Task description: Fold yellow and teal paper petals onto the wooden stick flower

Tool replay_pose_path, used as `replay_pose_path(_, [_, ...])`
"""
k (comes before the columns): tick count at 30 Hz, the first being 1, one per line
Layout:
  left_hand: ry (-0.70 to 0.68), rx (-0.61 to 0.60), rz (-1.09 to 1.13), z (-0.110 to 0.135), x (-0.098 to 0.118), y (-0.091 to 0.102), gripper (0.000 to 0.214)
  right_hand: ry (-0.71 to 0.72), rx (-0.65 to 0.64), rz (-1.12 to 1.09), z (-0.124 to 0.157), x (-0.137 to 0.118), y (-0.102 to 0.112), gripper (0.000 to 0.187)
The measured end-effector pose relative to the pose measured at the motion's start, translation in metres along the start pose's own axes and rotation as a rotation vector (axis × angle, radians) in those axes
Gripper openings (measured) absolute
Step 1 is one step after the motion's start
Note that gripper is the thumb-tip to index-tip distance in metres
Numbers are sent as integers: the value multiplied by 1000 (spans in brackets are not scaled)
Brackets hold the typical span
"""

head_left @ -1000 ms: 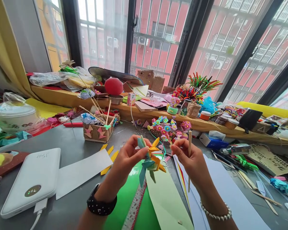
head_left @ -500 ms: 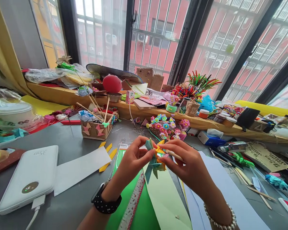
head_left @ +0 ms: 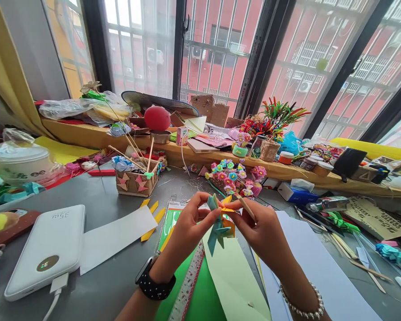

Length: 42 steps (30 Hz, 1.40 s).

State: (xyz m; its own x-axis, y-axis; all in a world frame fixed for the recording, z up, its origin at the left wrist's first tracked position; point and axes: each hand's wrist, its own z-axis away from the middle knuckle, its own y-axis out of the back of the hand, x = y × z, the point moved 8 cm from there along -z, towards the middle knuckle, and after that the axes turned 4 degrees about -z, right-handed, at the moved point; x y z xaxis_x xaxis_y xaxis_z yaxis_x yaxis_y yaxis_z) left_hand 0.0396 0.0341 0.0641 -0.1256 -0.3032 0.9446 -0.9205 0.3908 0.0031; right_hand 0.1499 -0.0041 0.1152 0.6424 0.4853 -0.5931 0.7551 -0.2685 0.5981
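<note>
A folded paper pinwheel in teal, yellow and orange is held up over the grey table. My left hand pinches its left side with fingers closed; a black watch is on that wrist. My right hand touches the pinwheel's right side and grips a thin wooden stick, which slants up and left toward the pinwheel's centre. Below them lie a pale green paper strip, green paper and a ruler.
A white power bank with its cable and a white sheet lie at the left. A cardboard box of sticks, paper flowers and craft clutter crowd the window ledge. White sheets and loose sticks lie at the right.
My right hand has come in from the right with the stick, which went from upright to slanting against the pinwheel. Both hands now meet at the pinwheel.
</note>
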Motion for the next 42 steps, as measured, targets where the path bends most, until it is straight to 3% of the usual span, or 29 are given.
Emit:
replay_pose_path(7, [75,-58,50,3,0,-5,20,-168,-147,-229,4,17,-13,16])
replay_pose_path(14, [116,-116,62,3,2,-8,19,-208,-211,-338,3,22,-17,14])
replay_pose_path(19, [143,-94,103,2,1,-7,24,-202,-191,-252,3,23,-13,9])
replay_pose_path(28, [168,-56,163,3,0,-5,17,-176,-226,-214,3,15,-14,17])
replay_pose_path(42, [153,-72,95,3,0,-4,19,-45,-107,48,2,-2,-9,15])
